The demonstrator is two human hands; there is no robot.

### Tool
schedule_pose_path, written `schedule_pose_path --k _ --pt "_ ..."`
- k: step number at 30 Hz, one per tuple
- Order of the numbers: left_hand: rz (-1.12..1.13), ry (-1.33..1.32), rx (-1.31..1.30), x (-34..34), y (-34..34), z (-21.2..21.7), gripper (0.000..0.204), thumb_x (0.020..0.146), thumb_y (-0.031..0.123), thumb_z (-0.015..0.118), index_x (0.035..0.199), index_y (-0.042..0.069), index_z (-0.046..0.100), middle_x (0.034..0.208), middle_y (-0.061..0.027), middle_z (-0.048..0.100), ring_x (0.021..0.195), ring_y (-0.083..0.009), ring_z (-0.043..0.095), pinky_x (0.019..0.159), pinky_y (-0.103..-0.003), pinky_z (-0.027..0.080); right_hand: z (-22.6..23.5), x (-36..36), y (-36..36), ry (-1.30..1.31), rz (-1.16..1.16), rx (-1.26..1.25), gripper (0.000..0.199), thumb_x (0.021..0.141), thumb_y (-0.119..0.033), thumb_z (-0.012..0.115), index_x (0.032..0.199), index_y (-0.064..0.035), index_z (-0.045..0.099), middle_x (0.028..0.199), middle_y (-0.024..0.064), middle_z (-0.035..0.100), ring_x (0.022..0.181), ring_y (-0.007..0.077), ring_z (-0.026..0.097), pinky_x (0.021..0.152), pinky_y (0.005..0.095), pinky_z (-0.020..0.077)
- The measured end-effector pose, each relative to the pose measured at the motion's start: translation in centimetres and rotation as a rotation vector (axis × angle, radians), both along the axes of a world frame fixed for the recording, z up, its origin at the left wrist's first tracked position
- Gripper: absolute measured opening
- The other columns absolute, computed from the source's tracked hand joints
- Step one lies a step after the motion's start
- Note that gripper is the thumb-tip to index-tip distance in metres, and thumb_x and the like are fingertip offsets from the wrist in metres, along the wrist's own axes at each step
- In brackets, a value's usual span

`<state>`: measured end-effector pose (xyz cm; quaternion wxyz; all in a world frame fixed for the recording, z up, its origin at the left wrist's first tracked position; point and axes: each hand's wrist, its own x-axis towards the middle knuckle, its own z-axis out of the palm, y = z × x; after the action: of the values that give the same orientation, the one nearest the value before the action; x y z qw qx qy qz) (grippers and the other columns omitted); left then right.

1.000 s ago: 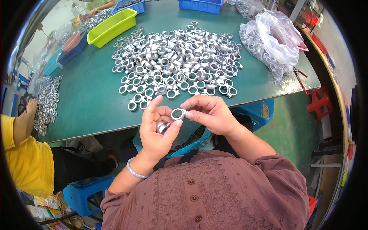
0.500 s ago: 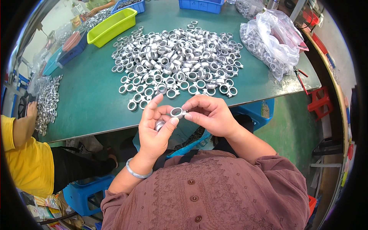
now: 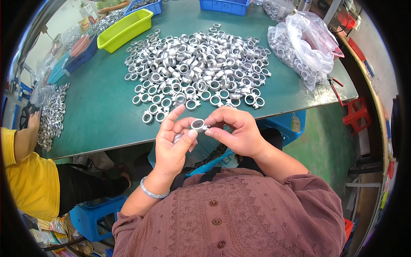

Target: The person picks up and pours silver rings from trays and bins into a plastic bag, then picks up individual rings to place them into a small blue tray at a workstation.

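Note:
Between my two hands, just off the table's near edge, is a silver metal ring (image 3: pixel 198 129) with a small lug on its side. My left hand (image 3: pixel 171 143) pinches the ring's rim between thumb and a finger, its other fingers partly raised. A second metal ring (image 3: pixel 177 138) sits in that palm, partly hidden by the thumb. The thumb and fingertips of my right hand (image 3: pixel 239 130) close on the lug at the ring's right; whether they hold a separate small part is too small to tell. Beyond my hands lies a broad pile of similar rings (image 3: pixel 192 64).
The green table (image 3: pixel 98 107) bears a yellow-green bin (image 3: pixel 124 32), a blue bin (image 3: pixel 224 6) and a clear bag (image 3: pixel 295 51) of rings. Red-handled pliers (image 3: pixel 336 88) rest at its right edge. A person in yellow (image 3: pixel 32 180) works at left by another ring pile (image 3: pixel 53 120).
Both hands stay nearly in place with small finger movements. The held ring has tilted slightly, and the ring in my left palm is more covered by the thumb.

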<state>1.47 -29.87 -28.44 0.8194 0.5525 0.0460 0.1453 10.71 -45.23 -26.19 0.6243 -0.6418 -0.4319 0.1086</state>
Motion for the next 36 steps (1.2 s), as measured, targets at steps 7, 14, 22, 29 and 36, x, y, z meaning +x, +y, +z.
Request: schedule_pose_path --k 7,14,22,29,36 --pt "-0.045 0.027 0.024 0.5 -0.6 0.4 0.051 0.080 0.000 0.055 0.126 0.000 0.034 0.099 -0.0112 0.058 0.064 -0.0073 0.051 0.052 -0.018 0.040 -0.3 0.3 -0.8 -0.144 -0.090 0.041 0.017 0.070 0.005 0.064 0.086 -0.0007 0.059 0.081 0.0067 0.059 0.068 0.0129 0.055 0.059 0.0228 0.0438" --pt "-0.184 -0.060 0.875 -1.0 0.0 -1.2 0.014 0.074 0.005 0.064 0.087 0.001 0.063 0.076 -0.0074 0.061 0.064 -0.0151 0.056 0.058 -0.025 0.044 4.6 5.2 -5.4 -0.610 -0.566 0.236 0.017 0.068 0.003 0.063 0.084 -0.0013 0.058 0.077 0.0062 0.059 0.065 0.0160 0.056 0.059 0.0252 0.0457" --pt "-0.207 0.387 1.030 0.2 0.8 -9.3 0.021 0.075 0.017 0.062 0.089 0.000 0.063 0.086 -0.0137 0.063 0.075 -0.0249 0.062 0.068 -0.031 0.048 10.8 18.4 -16.4 -0.751 -1.235 -0.163 0.024 0.076 -0.010 0.063 0.097 0.0016 0.059 0.084 0.0062 0.061 0.068 0.0091 0.054 0.063 0.0232 0.0458" --pt "-0.376 0.600 1.087 0.3 1.2 -11.4 0.037 0.077 0.030 0.058 0.100 0.001 0.060 0.102 -0.0185 0.058 0.092 -0.0324 0.057 0.080 -0.036 0.045 6.2 12.1 -8.5 -0.738 -0.619 -0.257 0.020 0.073 -0.011 0.064 0.091 -0.0033 0.060 0.083 0.0101 0.058 0.076 0.0251 0.056 0.069 0.0337 0.0461" --pt "-0.361 0.465 1.013 0.2 0.9 -9.1 0.043 0.078 0.029 0.059 0.109 -0.001 0.056 0.106 -0.0211 0.057 0.098 -0.0345 0.054 0.084 -0.035 0.043 1.3 7.0 -4.4 -0.820 -0.303 -0.466 0.017 0.067 -0.007 0.066 0.084 -0.0054 0.061 0.086 0.0068 0.051 0.081 0.0255 0.049 0.074 0.0343 0.0403"
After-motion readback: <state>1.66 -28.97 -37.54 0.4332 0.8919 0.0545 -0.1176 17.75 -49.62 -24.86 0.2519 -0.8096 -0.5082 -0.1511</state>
